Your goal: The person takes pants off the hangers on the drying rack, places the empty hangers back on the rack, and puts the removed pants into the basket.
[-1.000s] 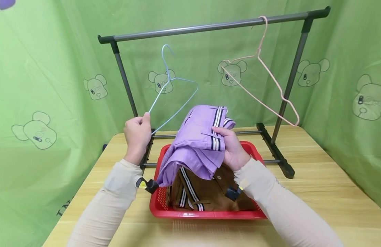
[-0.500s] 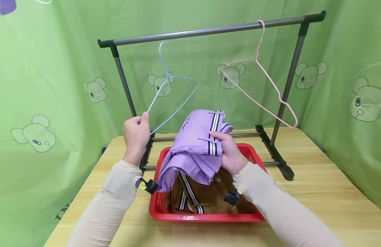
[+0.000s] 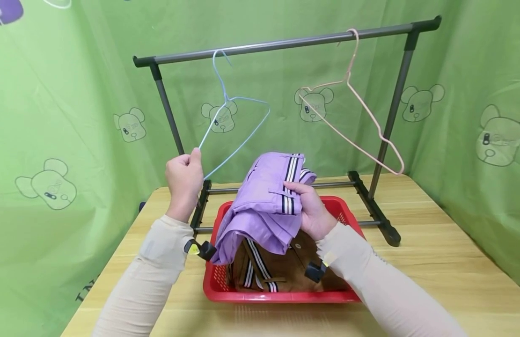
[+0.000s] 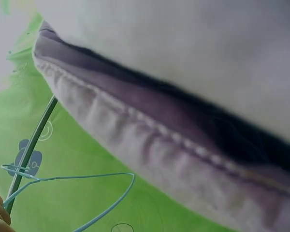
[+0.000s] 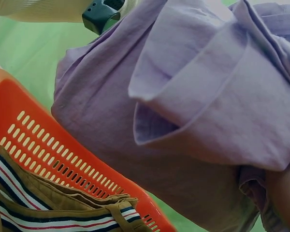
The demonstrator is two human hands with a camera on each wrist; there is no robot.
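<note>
My left hand (image 3: 185,180) grips one lower corner of a light-blue wire hanger (image 3: 226,99), its hook up at the rack's top bar (image 3: 264,46) and overlapping it in the head view. In my right hand (image 3: 316,213) is a folded pair of purple pants (image 3: 266,182), held at the waistband with black and white stripes. The thumb lies on top of the stripes; the other fingers are hidden beneath the cloth. The pants hang over the red basket (image 3: 281,297), and their purple folds (image 5: 193,121) fill much of the right wrist view.
Brown pants (image 3: 302,269) with a striped waistband lie in the basket. A pink hanger (image 3: 348,77) hangs at the bar's right part. The rack's black feet (image 3: 375,210) stand on the wooden table (image 3: 436,262), with a green curtain (image 3: 66,117) around it.
The left hand has raised the blue hanger slightly, bringing its hook from below the bar up to it. The right hand keeps holding the purple pants, nearly still.
</note>
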